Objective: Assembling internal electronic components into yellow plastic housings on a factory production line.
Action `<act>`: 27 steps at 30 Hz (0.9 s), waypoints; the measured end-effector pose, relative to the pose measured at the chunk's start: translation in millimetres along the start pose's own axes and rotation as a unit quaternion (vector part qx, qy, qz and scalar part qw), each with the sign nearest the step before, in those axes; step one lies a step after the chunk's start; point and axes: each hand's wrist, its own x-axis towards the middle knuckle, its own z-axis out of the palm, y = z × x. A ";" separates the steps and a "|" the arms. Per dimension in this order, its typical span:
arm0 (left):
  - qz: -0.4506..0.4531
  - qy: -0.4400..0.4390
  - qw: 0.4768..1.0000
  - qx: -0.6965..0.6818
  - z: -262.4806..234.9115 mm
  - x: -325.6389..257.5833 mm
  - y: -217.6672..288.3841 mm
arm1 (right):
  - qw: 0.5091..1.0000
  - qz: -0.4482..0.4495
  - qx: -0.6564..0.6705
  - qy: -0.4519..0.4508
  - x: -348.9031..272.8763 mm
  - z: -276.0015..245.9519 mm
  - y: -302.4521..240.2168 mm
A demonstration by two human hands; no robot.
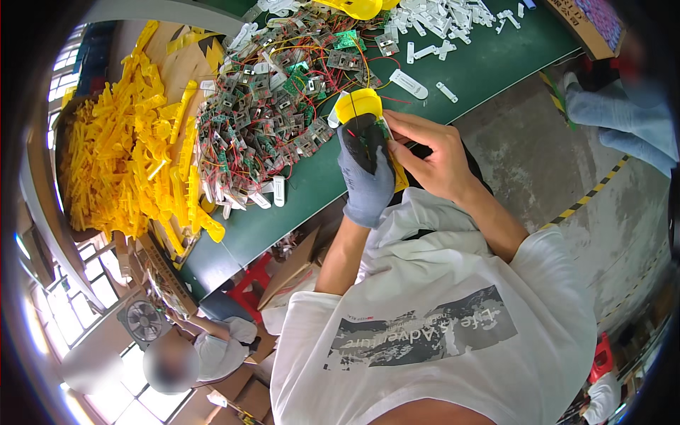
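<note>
My left hand [370, 185], in a grey glove with dark fingers, is wrapped round a yellow plastic housing [359, 104]. One rounded end of the housing shows beyond the glove, and a strip of yellow shows on the other side. My bare right hand [433, 157] is closed in a pinch at the housing's right edge, where a bit of green and white shows. What its fingertips hold is too small to make out. A thin wire crosses the housing's rounded end. Just left of my hands lies a heap of wired circuit boards [265, 120].
Long yellow plastic parts [134, 149] are piled at the left. Small white plastic pieces [439, 25] lie scattered across the far green table [489, 60], with a white oblong cover [409, 83] nearer. A cardboard box [584, 25] stands at the far right. Other people are nearby.
</note>
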 end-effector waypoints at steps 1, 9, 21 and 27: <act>-0.015 0.007 1.000 -0.002 0.7 -1.3 1.2 | 0.999 -0.028 -0.014 0.017 -0.7 -0.2 0.4; -0.016 -0.033 0.999 0.029 -0.2 1.4 0.0 | 0.995 -0.064 -0.077 -0.001 6.6 -10.1 -0.8; -0.112 0.120 0.930 -0.328 -21.7 65.0 66.6 | 0.982 -0.012 0.159 0.102 29.3 -2.3 -23.9; -0.204 0.084 0.867 -0.447 -57.7 205.4 63.6 | 0.926 -0.104 0.351 -0.092 67.4 -67.8 -128.7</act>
